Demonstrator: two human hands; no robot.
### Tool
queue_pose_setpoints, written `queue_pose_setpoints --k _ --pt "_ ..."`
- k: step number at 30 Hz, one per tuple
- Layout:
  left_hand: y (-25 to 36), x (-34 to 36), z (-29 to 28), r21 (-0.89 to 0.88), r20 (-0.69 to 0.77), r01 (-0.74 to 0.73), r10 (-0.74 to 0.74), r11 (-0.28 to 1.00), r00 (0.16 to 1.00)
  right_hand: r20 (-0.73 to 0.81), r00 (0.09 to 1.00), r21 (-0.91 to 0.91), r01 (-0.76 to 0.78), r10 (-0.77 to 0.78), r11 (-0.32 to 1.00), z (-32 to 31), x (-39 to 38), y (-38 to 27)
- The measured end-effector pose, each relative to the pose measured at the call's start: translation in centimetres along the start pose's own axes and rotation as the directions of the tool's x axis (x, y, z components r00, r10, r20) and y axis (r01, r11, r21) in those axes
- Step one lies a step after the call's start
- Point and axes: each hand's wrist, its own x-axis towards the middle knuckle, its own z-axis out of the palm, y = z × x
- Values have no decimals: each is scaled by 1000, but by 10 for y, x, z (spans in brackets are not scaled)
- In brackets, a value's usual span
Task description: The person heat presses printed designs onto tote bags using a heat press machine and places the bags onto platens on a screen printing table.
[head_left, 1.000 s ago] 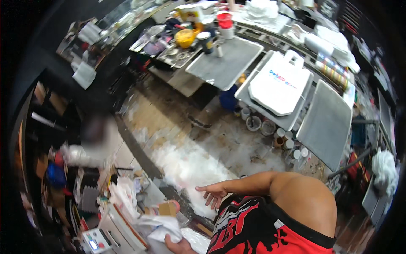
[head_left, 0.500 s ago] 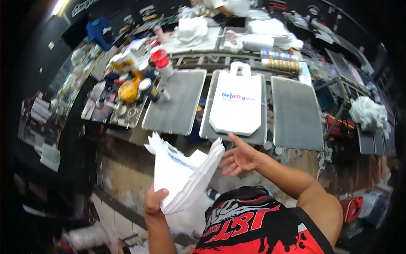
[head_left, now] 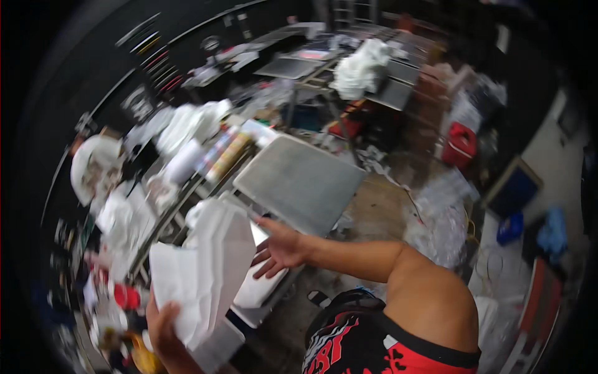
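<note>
My left hand point(head_left: 163, 321) is closed around the lower edge of a stack of white fabric bags point(head_left: 205, 274), thumb on the near face. The stack stands tilted, its layered folds fanning out at the right side. Just right of it, my right hand point(head_left: 280, 246) has its fingers spread and holds nothing; whether the fingertips touch the stack I cannot tell. Behind that hand, a white bag point(head_left: 263, 288) lies on a flat board, mostly hidden by the stack and hand. Farther off lies a bare grey board point(head_left: 299, 177).
Patterned rolls point(head_left: 229, 156) and white piles lie along the rack at left, with a red cup point(head_left: 126, 296) nearer me. A white heap point(head_left: 363, 68) sits on boards at the back. Clear plastic point(head_left: 439, 230) and a red container point(head_left: 460, 144) are on the floor at right.
The view has swung to the right, so the boards now appear slanted and farther left. My left hand still holds the stack, now turned more upright; my right hand stays spread beside it.
</note>
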Motion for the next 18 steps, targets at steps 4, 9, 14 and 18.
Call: queue_pose_setpoints --k 4,9,14,18 --pt "-27 47 17 66 101 -4 -3 998 995 -53 997 -143 52 -60 988 -12 -41 -19" --pt "-97 77 24 -29 -34 74 -75 997 997 -45 962 -7 270 -270 963 -42 -12 -33" --pt "-98 103 8 -82 -42 64 -68 995 997 -119 984 -118 117 -131 986 -62 25 -68" --pt "-46 160 -21 -17 17 66 -66 998 998 -50 988 -206 134 -147 969 -41 68 -139"
